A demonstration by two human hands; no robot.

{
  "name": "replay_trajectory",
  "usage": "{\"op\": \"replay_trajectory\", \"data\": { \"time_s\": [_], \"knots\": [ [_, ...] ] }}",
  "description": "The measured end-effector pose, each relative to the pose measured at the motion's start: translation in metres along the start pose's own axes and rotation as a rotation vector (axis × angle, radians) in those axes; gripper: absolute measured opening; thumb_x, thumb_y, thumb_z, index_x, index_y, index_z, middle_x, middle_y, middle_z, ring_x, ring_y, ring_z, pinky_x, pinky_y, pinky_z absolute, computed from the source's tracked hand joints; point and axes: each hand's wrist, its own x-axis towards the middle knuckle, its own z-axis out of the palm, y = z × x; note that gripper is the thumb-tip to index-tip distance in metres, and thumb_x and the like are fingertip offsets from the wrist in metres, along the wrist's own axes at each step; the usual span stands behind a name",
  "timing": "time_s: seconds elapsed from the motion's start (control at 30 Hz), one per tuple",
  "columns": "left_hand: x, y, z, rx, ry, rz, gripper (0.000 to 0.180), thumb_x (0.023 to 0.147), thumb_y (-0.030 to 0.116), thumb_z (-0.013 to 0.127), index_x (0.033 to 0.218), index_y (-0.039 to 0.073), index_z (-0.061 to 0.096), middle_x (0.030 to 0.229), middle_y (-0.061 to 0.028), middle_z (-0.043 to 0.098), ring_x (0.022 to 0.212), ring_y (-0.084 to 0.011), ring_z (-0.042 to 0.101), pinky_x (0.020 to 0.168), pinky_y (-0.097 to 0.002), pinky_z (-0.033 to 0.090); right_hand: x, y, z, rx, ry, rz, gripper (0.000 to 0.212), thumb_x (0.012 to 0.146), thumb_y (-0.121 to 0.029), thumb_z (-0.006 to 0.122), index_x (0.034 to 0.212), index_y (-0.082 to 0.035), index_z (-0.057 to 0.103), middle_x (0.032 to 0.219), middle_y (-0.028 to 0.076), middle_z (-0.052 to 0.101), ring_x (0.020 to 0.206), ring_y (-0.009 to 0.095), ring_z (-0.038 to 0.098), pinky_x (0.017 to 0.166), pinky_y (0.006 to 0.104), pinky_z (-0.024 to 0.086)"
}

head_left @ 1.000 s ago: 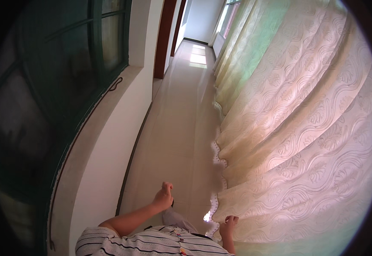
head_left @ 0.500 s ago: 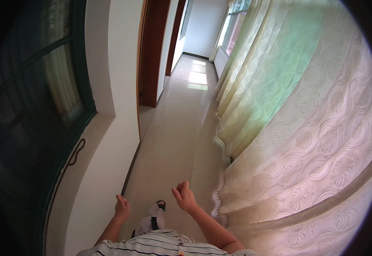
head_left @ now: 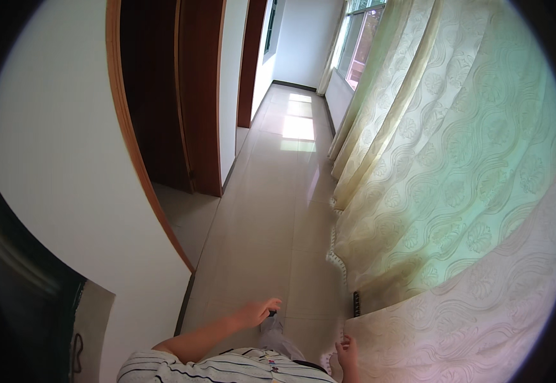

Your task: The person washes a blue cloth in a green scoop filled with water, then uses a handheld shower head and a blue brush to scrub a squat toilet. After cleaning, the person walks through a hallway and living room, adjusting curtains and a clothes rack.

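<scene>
My left hand (head_left: 257, 312) reaches across in front of my body, over my lower leg. Its fingers are loosely bent and apart, and it holds nothing that I can see. Lower on the right is my right hand (head_left: 347, 352), beside the scalloped hem of the cream patterned curtain (head_left: 418, 249). The right fingers are half curled with small gaps between them, and no object shows in them. Whether that hand touches the cloth I cannot tell. Under my striped shirt (head_left: 227, 367), light trousers (head_left: 276, 337) show.
A shiny tiled corridor floor (head_left: 246, 223) runs ahead to a white end wall (head_left: 306, 48). On the left are a white wall (head_left: 54, 140), an open brown door (head_left: 200, 96) and a dark-framed window sill (head_left: 93, 319). Curtains line the right, with a window (head_left: 357, 48) farther on.
I have moved forward along the corridor; the doorway and curtains are nearer. My left hand has swung forward and inward, while my right has dropped back toward my side.
</scene>
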Motion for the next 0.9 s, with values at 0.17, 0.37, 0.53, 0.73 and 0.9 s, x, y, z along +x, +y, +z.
{"op": "replay_trajectory", "data": {
  "time_s": [0.17,0.37,0.53,0.73,0.9],
  "knots": [
    [0.118,-0.076,-0.051,0.007,0.061,-0.169,0.035,0.091,0.013,0.040,0.125,0.009,0.049,0.112,-0.0091,0.064,0.099,-0.0259,0.063,0.085,-0.0355,0.047,0.229,-0.113,0.059,-0.042,-0.220,-0.401,0.049,0.076,-0.018,0.071,0.121,-0.009,0.053,0.103,0.014,0.058,0.088,0.025,0.059,0.079,0.0366,0.049],
    [0.254,-0.139,-0.191,-0.065,0.242,-0.434,0.037,0.088,0.005,0.038,0.123,0.008,0.049,0.106,-0.0123,0.059,0.084,-0.0219,0.066,0.078,-0.0326,0.049,0.473,-0.368,0.125,0.074,-0.482,-0.829,0.046,0.075,-0.007,0.064,0.119,-0.010,0.052,0.116,0.014,0.045,0.111,0.031,0.041,0.096,0.0409,0.035],
    [0.404,-0.264,-0.266,-0.118,0.721,-0.443,0.037,0.079,-0.010,0.040,0.112,0.007,0.046,0.112,-0.0134,0.041,0.076,-0.0253,0.064,0.071,-0.0337,0.050,0.655,-0.412,0.214,0.111,-0.399,-0.822,0.037,0.063,0.009,0.048,0.097,-0.005,0.048,0.106,0.016,0.039,0.105,0.033,0.040,0.095,0.0391,0.036],
    [0.681,-0.274,-0.381,0.265,0.491,-0.095,0.046,0.074,-0.012,0.046,0.114,0.009,0.039,0.117,-0.0130,0.035,0.091,-0.0235,0.060,0.065,-0.0301,0.051,0.839,-0.418,0.205,0.064,-0.284,-0.562,0.038,0.069,0.008,0.052,0.103,-0.006,0.047,0.109,0.015,0.039,0.094,0.029,0.052,0.081,0.0370,0.047],
    [0.901,-0.279,-0.430,-0.212,0.191,0.046,0.040,0.085,0.000,0.051,0.112,0.006,0.023,0.119,-0.0133,0.048,0.086,-0.0238,0.063,0.067,-0.0324,0.052,0.963,-0.409,0.174,0.078,-0.079,-0.225,0.031,0.086,-0.016,0.058,0.113,-0.005,0.045,0.108,0.013,0.051,0.082,0.019,0.057,0.079,0.0304,0.047]
  ]
}}
